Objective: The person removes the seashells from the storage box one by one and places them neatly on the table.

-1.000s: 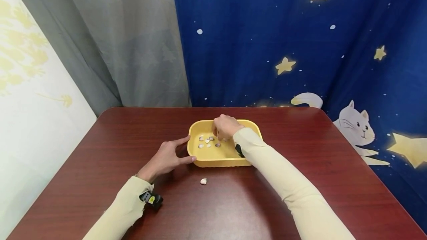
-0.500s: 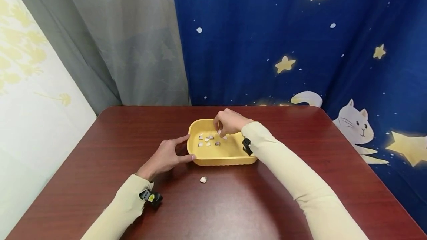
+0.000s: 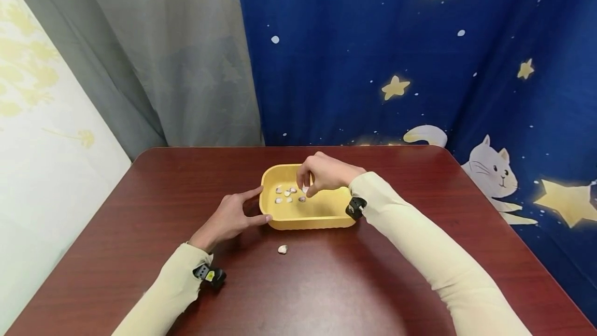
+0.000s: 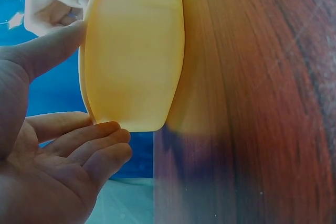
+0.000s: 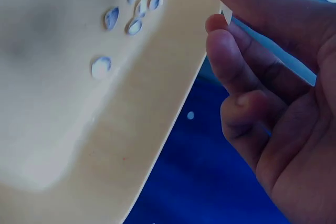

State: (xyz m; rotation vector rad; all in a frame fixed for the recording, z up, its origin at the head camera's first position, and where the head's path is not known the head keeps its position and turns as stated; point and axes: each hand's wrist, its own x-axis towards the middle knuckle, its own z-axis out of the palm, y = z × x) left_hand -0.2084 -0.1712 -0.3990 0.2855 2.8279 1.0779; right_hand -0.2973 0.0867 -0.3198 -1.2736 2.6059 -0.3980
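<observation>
A yellow plastic tray point(image 3: 312, 223) lies on the table, with several small white and purplish seashells point(image 3: 286, 193) on its floor. My left hand point(image 3: 228, 219) rests against the tray's left end. Its thumb and fingers are spread and fairly straight, touching the rim and end wall in the left wrist view. Above the tray, my right hand point(image 3: 324, 172) pinches a seashell point(image 5: 227, 14) between thumb and fingertips; only a pale sliver of it shows in the right wrist view. One loose seashell point(image 3: 282, 249) lies on the table in front of the tray.
The dark red-brown wooden table point(image 3: 196, 175) carries the tray near its far edge. Behind it hang a grey curtain point(image 3: 200, 66) and a blue curtain point(image 3: 326, 66) with stars. A white panel point(image 3: 46, 170) stands at the left.
My right hand has risen from the tray floor and shifted slightly right, with a seashell between its fingertips. The left hand stays at the tray's left end.
</observation>
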